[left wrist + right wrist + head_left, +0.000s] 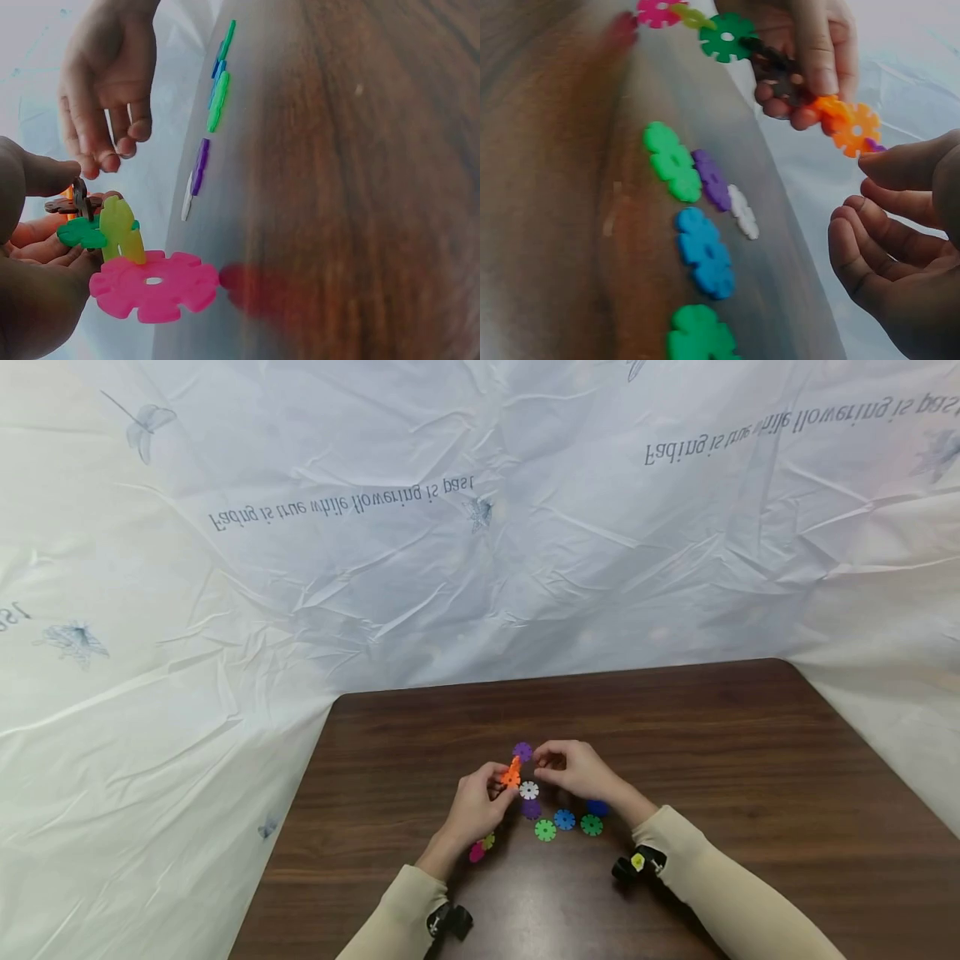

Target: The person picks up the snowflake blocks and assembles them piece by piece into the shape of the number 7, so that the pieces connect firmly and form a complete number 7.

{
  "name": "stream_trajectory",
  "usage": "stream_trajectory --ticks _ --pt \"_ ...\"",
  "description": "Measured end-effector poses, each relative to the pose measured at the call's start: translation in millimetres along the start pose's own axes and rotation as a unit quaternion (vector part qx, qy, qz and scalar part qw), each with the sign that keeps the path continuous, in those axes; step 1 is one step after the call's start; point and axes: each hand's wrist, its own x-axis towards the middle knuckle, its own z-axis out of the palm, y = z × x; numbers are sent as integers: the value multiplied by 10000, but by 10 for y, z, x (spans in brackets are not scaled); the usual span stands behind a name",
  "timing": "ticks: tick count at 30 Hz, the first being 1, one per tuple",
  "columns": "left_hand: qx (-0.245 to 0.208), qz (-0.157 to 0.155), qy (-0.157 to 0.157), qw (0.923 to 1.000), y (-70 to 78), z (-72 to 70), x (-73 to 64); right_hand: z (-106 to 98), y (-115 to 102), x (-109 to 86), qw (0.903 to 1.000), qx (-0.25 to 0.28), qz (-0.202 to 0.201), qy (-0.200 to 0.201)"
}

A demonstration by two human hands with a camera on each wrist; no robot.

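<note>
Multicoloured chain of notched plastic discs [512,778]: held in the left hand, its long axis running from a pink round disc [154,288] at the near end away to a purple round disc [522,751] at the far end
Left hand [477,803]: pinches the chain around its dark brown and orange discs
Right hand [579,768]: released, fingers loosely bent; nearer to the purple end, which lies just left of its fingertips
Loose flat discs: white [528,790], purple [531,809], light green [545,831], blue [565,819], green [592,825], dark blue [597,807]
Dark brown wood-grain counter [697,735]: beneath them
</note>
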Motion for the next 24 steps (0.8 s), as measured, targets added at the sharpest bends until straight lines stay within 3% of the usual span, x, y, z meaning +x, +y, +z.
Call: stream_trajectory --ticks 8,16,24 --pt "56 -108 6 9999 -35 -6 11 111 -19 -80 9972 -445 -295 -519" --pt "30 -175 16 9998 -33 -14 0 228 -36 -127 9885 -946 -546 -1050" --pt "127 8 134 9998 -20 -17 5 300 -67 -149 9817 -1343 -673 -1172"
